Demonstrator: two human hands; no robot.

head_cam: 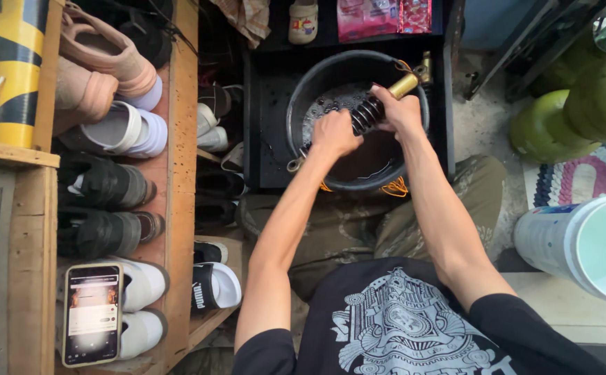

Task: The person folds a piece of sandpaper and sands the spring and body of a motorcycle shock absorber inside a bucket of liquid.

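left hand (333,133) clenched on lower end of coil-spring shock absorber (367,114) | right hand (399,111) grasping its gold upper end | part held over black basin (301,97) of wet suds | risk: slick grip may slip, splashing shoes (119,132) left of basin

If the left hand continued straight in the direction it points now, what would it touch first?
Probably the black coil spring of the shock absorber, directly ahead of the left hand over the black basin. Beyond it lies the right hand. Depth is unclear.
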